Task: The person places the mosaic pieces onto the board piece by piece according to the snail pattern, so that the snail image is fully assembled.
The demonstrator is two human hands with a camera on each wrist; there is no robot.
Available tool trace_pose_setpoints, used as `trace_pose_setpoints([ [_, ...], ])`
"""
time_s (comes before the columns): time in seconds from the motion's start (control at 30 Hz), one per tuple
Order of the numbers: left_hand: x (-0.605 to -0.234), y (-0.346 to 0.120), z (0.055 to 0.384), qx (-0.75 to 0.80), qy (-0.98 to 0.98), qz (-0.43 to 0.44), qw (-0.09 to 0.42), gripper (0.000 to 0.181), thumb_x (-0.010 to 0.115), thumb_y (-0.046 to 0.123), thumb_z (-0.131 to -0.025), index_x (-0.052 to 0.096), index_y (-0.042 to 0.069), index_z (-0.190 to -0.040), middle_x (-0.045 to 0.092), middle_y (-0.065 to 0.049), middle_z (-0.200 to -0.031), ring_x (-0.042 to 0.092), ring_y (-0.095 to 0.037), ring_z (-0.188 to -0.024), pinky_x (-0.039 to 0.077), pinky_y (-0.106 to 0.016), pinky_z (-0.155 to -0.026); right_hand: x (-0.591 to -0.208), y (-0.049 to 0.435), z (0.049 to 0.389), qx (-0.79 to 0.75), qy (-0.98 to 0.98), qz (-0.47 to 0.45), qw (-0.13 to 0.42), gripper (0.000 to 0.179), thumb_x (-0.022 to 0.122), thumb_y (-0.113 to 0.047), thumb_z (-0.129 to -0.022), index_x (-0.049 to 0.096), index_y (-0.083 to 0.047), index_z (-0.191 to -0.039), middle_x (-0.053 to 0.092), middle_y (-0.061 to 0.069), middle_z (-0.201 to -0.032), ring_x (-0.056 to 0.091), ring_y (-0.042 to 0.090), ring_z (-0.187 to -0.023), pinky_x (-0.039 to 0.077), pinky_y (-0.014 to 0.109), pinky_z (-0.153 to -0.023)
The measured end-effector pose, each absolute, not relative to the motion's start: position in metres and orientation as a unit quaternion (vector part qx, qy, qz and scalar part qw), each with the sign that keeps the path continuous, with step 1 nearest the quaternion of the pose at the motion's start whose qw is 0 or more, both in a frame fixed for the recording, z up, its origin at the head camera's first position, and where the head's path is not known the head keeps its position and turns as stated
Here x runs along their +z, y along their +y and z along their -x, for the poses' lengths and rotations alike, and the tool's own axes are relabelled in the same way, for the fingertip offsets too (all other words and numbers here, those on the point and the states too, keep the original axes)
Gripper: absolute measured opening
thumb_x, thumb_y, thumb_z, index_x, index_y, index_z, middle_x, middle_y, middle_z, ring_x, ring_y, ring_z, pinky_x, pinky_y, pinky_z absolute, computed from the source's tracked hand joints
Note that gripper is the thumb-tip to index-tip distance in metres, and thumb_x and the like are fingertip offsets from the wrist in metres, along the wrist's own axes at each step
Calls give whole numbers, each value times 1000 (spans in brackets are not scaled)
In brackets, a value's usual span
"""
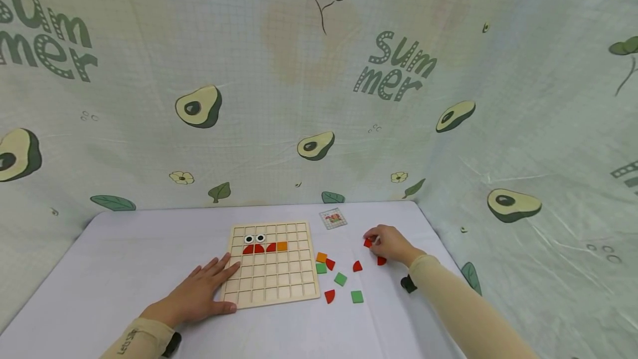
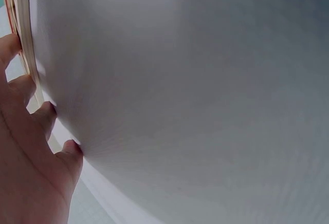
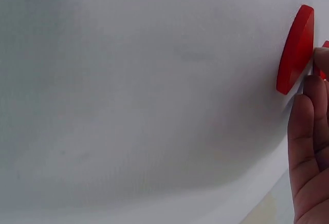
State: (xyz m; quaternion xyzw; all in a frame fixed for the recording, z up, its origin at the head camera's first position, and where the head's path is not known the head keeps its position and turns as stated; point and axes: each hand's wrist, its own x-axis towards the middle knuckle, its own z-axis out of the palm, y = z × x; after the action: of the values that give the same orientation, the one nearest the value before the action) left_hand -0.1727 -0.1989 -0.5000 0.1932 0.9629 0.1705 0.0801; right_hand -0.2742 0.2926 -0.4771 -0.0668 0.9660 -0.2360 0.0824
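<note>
Can read "Lets S…" on the left sleeve (image 1: 149,334) (can't make out more). Got the left hand (image 1: 199,292) resting spread over the left edge of a gridded wooden board (image 1: 279,281). Over to the right of the board, find the right hand (image 1: 391,245) pinching a red piece (image 1: 368,242), just beside a red quarter-round (image 1: 381,261) on the white table (image 1: 389,306). Farther back, spot a small picture card (image 1: 333,218), too tiny to decipher. Behind everything, can read "summer" whole once and clipped once on the avocado-print backdrop (image 1: 269,176).

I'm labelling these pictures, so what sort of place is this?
Probably a screened tabletop play area: avocado-print cloth hangs behind a white table holding a gridded board and coloured pieces.
</note>
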Motion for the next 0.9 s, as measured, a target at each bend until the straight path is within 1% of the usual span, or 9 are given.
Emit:
trace_pose_setpoints([
  [0.17, -502, -200, 173, 171, 963, -194, 79, 101, 70, 74, -72, 45, 17, -152, 28, -15, -161, 24, -46, -144, 17, -68, -112, -477, 288, 274, -229, 968, 75, 72, 28, 74, -3, -85, 74, -14, -111, 61, 1, -97, 55, 19, -80, 53, 27, -61],
  [0.5, -500, -200, 173, 173, 962, -199, 72, 101, 71, 72, -73, 44, 15, -152, 28, -17, -160, 24, -48, -143, 17, -69, -111, -477, 283, 276, -224, 970, 60, 74, 28, 76, -8, -86, 74, -17, -113, 60, 0, -99, 54, 19, -83, 53, 26, -63],
  [0.73, -500, -200, 172, 176, 961, -198, 78, 101, 71, 72, -73, 44, 16, -152, 27, -17, -161, 24, -47, -144, 17, -69, -112, -480, 285, 276, -233, 968, 59, 75, 28, 77, -7, -85, 74, -16, -112, 60, 1, -96, 54, 19, -79, 53, 27, -59],
  [0.9, -502, -201, 173, 169, 960, -210, 72, 100, 68, 74, -73, 44, 16, -152, 29, -17, -160, 26, -48, -143, 20, -70, -110, -483, 285, 276, -230, 968, 62, 76, 28, 76, -8, -85, 74, -17, -111, 59, 1, -95, 55, 18, -74, 51, 28, -55],
])
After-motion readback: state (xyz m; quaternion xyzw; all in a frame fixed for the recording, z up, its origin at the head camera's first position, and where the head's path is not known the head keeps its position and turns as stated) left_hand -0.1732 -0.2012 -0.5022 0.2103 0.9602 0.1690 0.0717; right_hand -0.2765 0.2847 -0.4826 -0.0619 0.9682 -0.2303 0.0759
